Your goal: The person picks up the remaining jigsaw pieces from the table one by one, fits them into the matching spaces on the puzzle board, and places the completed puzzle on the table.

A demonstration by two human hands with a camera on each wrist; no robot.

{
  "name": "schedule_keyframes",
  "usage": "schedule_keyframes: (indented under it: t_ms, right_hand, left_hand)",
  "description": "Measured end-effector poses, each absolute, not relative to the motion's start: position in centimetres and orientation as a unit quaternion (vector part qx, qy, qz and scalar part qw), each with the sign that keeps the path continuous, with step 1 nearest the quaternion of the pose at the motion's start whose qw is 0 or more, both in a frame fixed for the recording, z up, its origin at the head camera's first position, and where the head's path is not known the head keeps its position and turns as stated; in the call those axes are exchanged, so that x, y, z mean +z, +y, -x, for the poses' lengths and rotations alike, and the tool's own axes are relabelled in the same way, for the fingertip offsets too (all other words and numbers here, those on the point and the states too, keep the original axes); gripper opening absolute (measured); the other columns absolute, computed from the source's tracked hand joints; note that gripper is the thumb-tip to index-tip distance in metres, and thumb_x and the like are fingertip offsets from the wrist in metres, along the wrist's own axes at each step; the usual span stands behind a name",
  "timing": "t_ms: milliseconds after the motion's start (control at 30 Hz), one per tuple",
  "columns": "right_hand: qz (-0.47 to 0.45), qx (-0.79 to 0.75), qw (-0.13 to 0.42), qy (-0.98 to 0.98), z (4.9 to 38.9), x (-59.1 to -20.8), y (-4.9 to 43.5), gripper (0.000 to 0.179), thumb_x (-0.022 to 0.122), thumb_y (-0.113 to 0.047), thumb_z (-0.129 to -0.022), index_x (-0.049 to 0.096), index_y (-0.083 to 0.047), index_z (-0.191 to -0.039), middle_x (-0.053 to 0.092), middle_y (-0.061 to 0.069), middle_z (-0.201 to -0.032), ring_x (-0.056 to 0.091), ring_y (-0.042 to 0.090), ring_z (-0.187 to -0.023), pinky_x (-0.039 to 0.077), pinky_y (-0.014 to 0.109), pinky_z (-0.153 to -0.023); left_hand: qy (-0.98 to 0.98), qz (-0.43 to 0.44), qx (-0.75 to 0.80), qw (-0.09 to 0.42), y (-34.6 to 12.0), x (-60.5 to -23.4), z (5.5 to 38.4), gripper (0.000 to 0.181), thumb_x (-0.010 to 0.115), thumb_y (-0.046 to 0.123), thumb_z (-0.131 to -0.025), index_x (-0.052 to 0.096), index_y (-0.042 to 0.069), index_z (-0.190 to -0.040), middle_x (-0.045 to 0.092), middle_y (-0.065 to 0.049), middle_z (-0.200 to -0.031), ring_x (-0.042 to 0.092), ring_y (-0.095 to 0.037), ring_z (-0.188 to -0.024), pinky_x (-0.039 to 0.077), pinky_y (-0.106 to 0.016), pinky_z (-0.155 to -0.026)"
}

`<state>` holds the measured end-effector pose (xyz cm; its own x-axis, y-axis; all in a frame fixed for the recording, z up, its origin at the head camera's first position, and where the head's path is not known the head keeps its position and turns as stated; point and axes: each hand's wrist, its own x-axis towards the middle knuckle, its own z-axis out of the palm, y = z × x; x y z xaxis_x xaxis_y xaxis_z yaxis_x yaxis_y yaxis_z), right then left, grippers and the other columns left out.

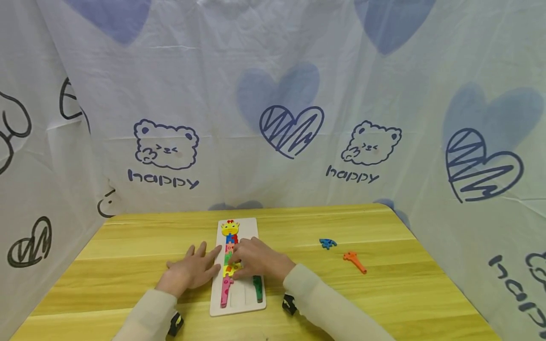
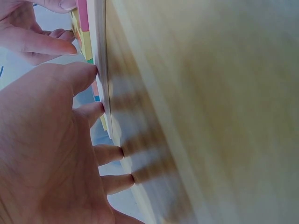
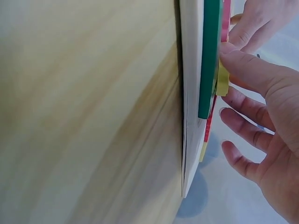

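Note:
A white puzzle board (image 1: pixel 250 227) lies on the table, with a giraffe made of coloured pieces in it. Its yellow giraffe head (image 1: pixel 230 229) is at the far end, and a pink leg piece (image 1: pixel 226 291) and a dark green piece (image 1: pixel 258 288) are at the near end. My left hand (image 1: pixel 190 271) spreads its fingers along the board's left edge, thumb and index touching it. Above the board, my right hand (image 1: pixel 258 259) pinches a yellow puzzle piece (image 3: pixel 223 79) that sits slightly proud of its neighbours. The fingers partly hide the middle pieces.
Right of the board, a loose blue puzzle piece (image 1: pixel 327 244) and an orange puzzle piece (image 1: pixel 355 262) lie on the wooden table (image 1: pixel 294 227). A white curtain (image 1: pixel 230 94) with printed hearts and bears hangs behind the table and at both sides.

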<state>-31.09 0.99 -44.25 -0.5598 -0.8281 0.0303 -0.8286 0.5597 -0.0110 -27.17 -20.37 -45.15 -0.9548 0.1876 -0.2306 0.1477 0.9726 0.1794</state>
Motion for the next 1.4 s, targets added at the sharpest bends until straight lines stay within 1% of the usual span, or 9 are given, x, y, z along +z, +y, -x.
schedule_keyframes:
  t_ms: [167, 300, 600, 700, 900, 1000, 1133, 1200, 1400]
  right_hand:
    - [-0.467, 0.013, 0.01, -0.884, 31.0, -44.2, 0.9, 0.041, 0.077, -0.052, -0.086, 0.079, -0.028, -0.12, 0.075, -0.012, -0.107, 0.059, 0.003, -0.091, 0.039, 0.017, -0.072]
    - [-0.469, 0.014, 0.008, -0.883, 31.0, -44.2, 0.9, 0.042, 0.078, -0.052, -0.085, 0.079, -0.028, -0.12, 0.074, -0.014, -0.103, 0.06, 0.001, -0.088, 0.041, 0.017, -0.07]
    - [-0.465, 0.007, 0.007, -0.885, 31.2, -44.4, 0.8, 0.047, 0.077, -0.056, -0.085, 0.077, -0.029, -0.123, 0.074, -0.012, -0.109, 0.062, 0.003, -0.092, 0.048, 0.017, -0.076]
    - [-0.464, 0.012, 0.003, -0.885, 31.2, -44.3, 0.9, 0.047, 0.077, -0.056, -0.084, 0.077, -0.029, -0.123, 0.075, -0.012, -0.111, 0.061, 0.003, -0.093, 0.048, 0.017, -0.077]
    - [-0.47, 0.039, -0.012, -0.882, 31.2, -44.0, 1.2, 0.046, 0.078, -0.052, -0.085, 0.077, -0.027, -0.123, 0.075, -0.012, -0.108, 0.058, 0.001, -0.089, 0.045, 0.014, -0.076]
    - [-0.473, 0.055, -0.017, -0.879, 31.3, -43.8, 1.6, 0.044, 0.079, -0.047, -0.087, 0.076, -0.024, -0.125, 0.075, -0.01, -0.113, 0.061, 0.004, -0.094, 0.048, 0.015, -0.082]
    - [-0.459, 0.071, -0.02, -0.885, 31.4, -43.5, 2.3, 0.042, 0.078, -0.041, -0.09, 0.074, -0.024, -0.128, 0.073, -0.008, -0.125, 0.062, 0.009, -0.11, 0.052, 0.022, -0.099]
    - [-0.451, 0.077, -0.02, -0.889, 31.5, -43.3, 2.9, 0.042, 0.078, -0.039, -0.09, 0.073, -0.025, -0.13, 0.071, -0.006, -0.131, 0.06, 0.012, -0.116, 0.051, 0.025, -0.104]
    - [-0.444, 0.069, -0.006, -0.894, 31.9, -42.9, 4.5, 0.043, 0.077, -0.038, -0.092, 0.071, -0.025, -0.133, 0.066, -0.001, -0.139, 0.059, 0.017, -0.125, 0.051, 0.033, -0.107]
  left_hand:
    - [0.985, -0.083, 0.078, 0.126, -20.3, -45.0, 27.2, 0.063, 0.045, 0.051, -0.106, 0.031, 0.028, -0.163, 0.024, -0.024, -0.17, 0.024, -0.059, -0.151, 0.024, -0.097, -0.093]
    - [0.985, -0.081, 0.078, 0.129, -20.3, -44.9, 27.2, 0.063, 0.045, 0.052, -0.106, 0.031, 0.028, -0.163, 0.024, -0.024, -0.17, 0.024, -0.059, -0.151, 0.024, -0.097, -0.092]
    - [0.985, -0.079, 0.078, 0.132, -20.3, -45.0, 27.2, 0.063, 0.044, 0.051, -0.106, 0.03, 0.029, -0.163, 0.023, -0.023, -0.17, 0.023, -0.058, -0.152, 0.023, -0.097, -0.093]
    - [0.985, -0.08, 0.08, 0.13, -20.3, -45.0, 27.2, 0.062, 0.045, 0.05, -0.106, 0.031, 0.028, -0.163, 0.024, -0.023, -0.17, 0.024, -0.059, -0.152, 0.023, -0.097, -0.093]
    - [0.985, -0.081, 0.083, 0.129, -20.3, -44.8, 27.0, 0.062, 0.045, 0.05, -0.106, 0.03, 0.028, -0.163, 0.023, -0.024, -0.17, 0.023, -0.059, -0.152, 0.023, -0.097, -0.093]
    - [0.985, -0.081, 0.083, 0.131, -20.3, -44.8, 27.0, 0.062, 0.044, 0.05, -0.107, 0.03, 0.028, -0.163, 0.023, -0.024, -0.17, 0.023, -0.059, -0.152, 0.023, -0.097, -0.094]
    - [0.985, -0.079, 0.08, 0.131, -20.3, -44.9, 27.0, 0.062, 0.044, 0.051, -0.106, 0.03, 0.028, -0.163, 0.023, -0.024, -0.17, 0.023, -0.059, -0.152, 0.023, -0.097, -0.094]
    - [0.985, -0.077, 0.079, 0.131, -20.3, -44.9, 27.1, 0.062, 0.044, 0.051, -0.106, 0.03, 0.028, -0.163, 0.023, -0.023, -0.17, 0.023, -0.059, -0.152, 0.023, -0.097, -0.094]
    - [0.985, -0.076, 0.078, 0.131, -20.2, -45.0, 27.1, 0.063, 0.044, 0.052, -0.106, 0.031, 0.028, -0.163, 0.024, -0.023, -0.17, 0.023, -0.059, -0.152, 0.023, -0.096, -0.094]
